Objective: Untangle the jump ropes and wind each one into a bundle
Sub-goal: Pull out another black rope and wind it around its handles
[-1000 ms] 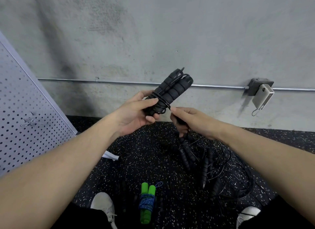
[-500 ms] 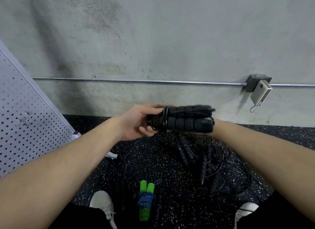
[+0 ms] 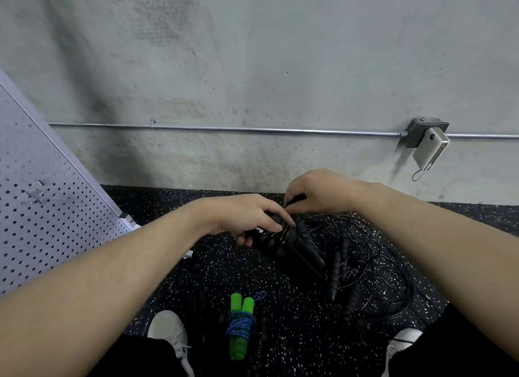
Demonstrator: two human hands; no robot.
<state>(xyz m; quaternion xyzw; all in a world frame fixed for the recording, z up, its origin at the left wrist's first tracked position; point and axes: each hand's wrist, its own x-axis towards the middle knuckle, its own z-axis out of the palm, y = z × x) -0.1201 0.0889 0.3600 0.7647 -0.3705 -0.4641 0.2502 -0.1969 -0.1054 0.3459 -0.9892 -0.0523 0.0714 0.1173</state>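
Observation:
My left hand [image 3: 247, 218] grips a wound black jump rope bundle [image 3: 286, 247], two foam handles side by side with cord wrapped around them, held low above the floor. My right hand [image 3: 317, 192] pinches the bundle's far end with curled fingers. Just right of the bundle lies a tangle of black jump ropes [image 3: 362, 267] on the speckled floor, several ribbed handles and thin loops of cord spread out. A finished bundle with green handles and blue rope [image 3: 240, 324] lies between my feet.
A concrete wall with a metal conduit [image 3: 252, 129] and a junction box with a hanging white device [image 3: 428, 147] stands ahead. A perforated grey panel [image 3: 47, 208] leans at the left. My white shoes [image 3: 170, 331] flank the green bundle on the black rubber floor [image 3: 213, 275].
Both hands have lowered the black bundle from chest height toward the floor and turned it; it now points down and to the right, close to the tangle.

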